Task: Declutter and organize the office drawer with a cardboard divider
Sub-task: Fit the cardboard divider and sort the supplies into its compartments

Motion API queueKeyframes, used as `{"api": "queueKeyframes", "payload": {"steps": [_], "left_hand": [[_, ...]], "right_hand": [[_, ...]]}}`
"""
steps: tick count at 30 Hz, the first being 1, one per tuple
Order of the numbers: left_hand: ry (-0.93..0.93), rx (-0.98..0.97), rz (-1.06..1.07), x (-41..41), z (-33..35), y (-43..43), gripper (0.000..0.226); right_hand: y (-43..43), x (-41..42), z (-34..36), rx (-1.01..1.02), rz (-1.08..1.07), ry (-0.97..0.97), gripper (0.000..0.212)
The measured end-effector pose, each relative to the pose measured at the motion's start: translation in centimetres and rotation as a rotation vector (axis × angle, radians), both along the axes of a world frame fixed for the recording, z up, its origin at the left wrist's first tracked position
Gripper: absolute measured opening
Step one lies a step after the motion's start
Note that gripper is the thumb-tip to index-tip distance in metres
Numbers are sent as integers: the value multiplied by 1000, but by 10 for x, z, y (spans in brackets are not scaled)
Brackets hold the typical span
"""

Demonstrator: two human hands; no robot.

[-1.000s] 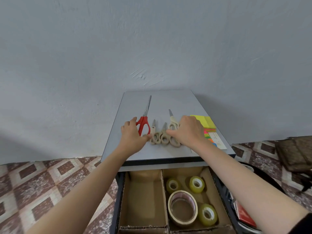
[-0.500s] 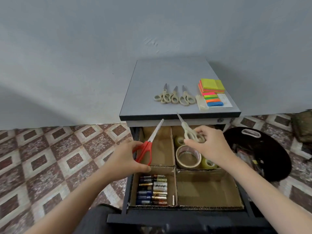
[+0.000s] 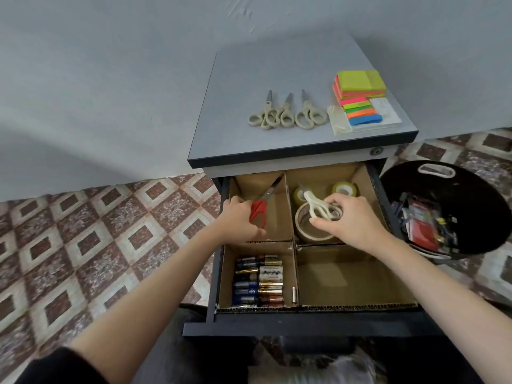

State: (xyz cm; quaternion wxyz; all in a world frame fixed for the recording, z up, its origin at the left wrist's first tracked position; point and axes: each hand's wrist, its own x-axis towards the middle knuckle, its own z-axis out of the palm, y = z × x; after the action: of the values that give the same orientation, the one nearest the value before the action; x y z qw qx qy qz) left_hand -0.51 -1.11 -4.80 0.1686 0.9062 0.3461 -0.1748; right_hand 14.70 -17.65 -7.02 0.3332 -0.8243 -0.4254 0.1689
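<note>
Nearest you, the open drawer (image 3: 304,325) carries a cardboard divider (image 3: 295,270) that splits it into four compartments. A stack of batteries (image 3: 259,281) lies in the near-left one. Past the cross wall, your left hand (image 3: 238,220) is in the far-left compartment, its fingers (image 3: 235,202) curled round the handles of the red scissors (image 3: 259,210), whose blades point away towards the far end of the centre wall; I cannot tell whether they touch the cardboard floor. Your right hand (image 3: 352,217) is over the far-right compartment, fingers pinching the handle loops of the pale scissors (image 3: 318,207) just above a large tape roll (image 3: 310,234), with two smaller tape rolls (image 3: 345,188) behind it. Beyond the drawer, on the worktop (image 3: 277,65), three loose scissors (image 3: 286,112) lie side by side near the front edge, blades pointing away, and a stack of sticky notes (image 3: 360,84) sits toward the right edge. A black bin (image 3: 471,195) stands on the floor to the drawer's right.
</note>
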Motion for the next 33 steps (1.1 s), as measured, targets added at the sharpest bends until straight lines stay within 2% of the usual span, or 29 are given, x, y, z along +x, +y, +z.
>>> {"api": "queueKeyframes", "payload": {"steps": [8,15,18,22,24,29,33], "left_hand": [[250,-26,-40,17,-14,18,36],[191,72,-70,26,-38,22,54],[82,73,-45,20,-50,22,62],[-425,189,-17,-2,-50,16,58],[-572,262,28,-17,-52,16,61],[-524,30,194,-49,-72,4,76],[-584,-23,209,-49,-76,6,78]], "right_hand": [[8,9,-8,-1,2,32,32],[10,7,-10,-15,2,55,31],[11,7,-10,-14,6,54,29],[11,7,-13,-14,6,55,25],[11,8,-15,4,-10,26,26],[12,1,-14,-30,-62,-45,51],[12,-7,-8,-42,-71,-118,40]]}}
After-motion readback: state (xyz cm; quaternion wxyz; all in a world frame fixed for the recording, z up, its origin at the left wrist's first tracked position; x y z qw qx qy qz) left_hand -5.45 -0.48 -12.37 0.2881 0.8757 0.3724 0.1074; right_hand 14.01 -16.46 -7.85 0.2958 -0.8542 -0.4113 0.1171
